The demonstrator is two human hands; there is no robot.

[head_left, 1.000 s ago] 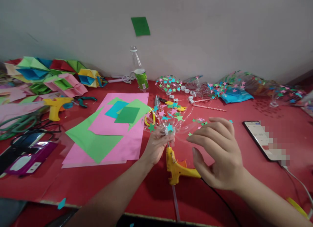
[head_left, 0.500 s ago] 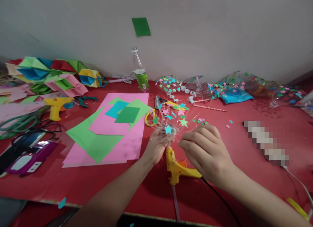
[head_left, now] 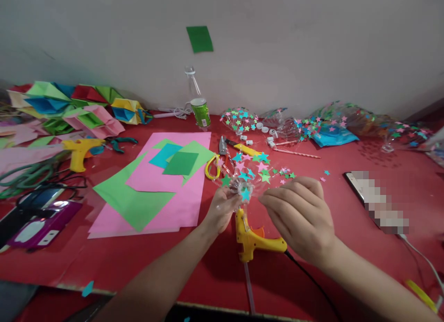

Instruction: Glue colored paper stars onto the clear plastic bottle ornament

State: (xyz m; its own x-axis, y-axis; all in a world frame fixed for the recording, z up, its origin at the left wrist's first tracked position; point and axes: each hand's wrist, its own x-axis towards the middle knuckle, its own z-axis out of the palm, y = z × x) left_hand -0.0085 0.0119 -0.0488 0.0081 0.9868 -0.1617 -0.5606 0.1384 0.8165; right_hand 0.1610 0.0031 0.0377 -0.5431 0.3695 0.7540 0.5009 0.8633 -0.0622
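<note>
My left hand [head_left: 224, 209] is closed around the neck of a clear plastic piece [head_left: 250, 189], which looks like a cut bottle top with spread strips. Paper stars in blue, pink and green dot it, and one blue star [head_left: 245, 194] sits at its neck end, facing me. Just to the right, my right hand [head_left: 300, 215] is closed in a pinch, its fingertips apart from the plastic. Whatever those fingers hold, if anything, is hidden. Below and between the hands lies a yellow glue gun [head_left: 248, 239] with a glue stick [head_left: 248, 285] in its back.
Pink and green paper sheets [head_left: 138, 211] lie left of my hands. Behind are yellow-handled scissors [head_left: 212, 168], a yellow cutter [head_left: 248, 149], a clear bottle [head_left: 200, 112] and star-covered plastic pieces [head_left: 239, 118]. A phone [head_left: 357, 188] lies right; a second glue gun [head_left: 81, 151] lies left.
The star-covered plastic piece has turned in my left hand and shifted slightly right and down. My right hand has drawn a little to the right. The glue gun has stayed in place.
</note>
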